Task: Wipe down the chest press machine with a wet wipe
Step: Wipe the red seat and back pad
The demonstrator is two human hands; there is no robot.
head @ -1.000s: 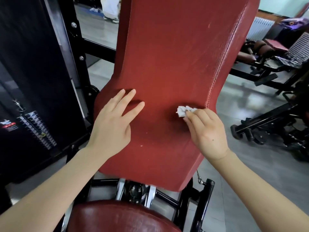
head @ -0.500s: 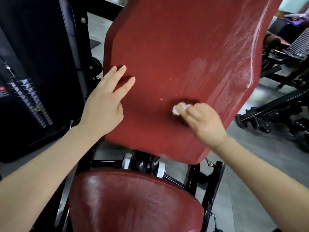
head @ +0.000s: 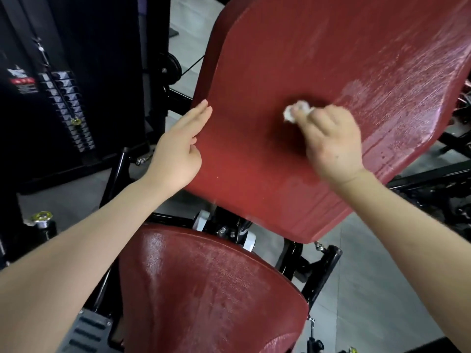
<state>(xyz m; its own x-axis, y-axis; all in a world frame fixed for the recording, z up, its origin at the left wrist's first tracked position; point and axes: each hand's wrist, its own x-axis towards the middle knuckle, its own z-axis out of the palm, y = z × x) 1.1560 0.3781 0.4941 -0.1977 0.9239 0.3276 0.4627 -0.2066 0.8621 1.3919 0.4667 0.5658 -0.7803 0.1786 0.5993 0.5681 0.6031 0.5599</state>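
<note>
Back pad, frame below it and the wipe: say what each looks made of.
Back pad: probably red vinyl or leatherette; grained surface, glossy wet streaks. Frame: black painted metal, seemingly; shiny tubes, bolts. Wipe: white, crumpled, paper or nonwoven cloth; blur leaves it open.

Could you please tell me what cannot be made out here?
Head view throughout.
Wet wipe: mostly covered by the fingers of the right hand and motion-blurred; shape unclear.
Backrest: top cut off by the upper frame edge.
Weight stack: numbers too small and dark to read.
Left hand: palm faces away, so contact with the backrest is uncertain.
</note>
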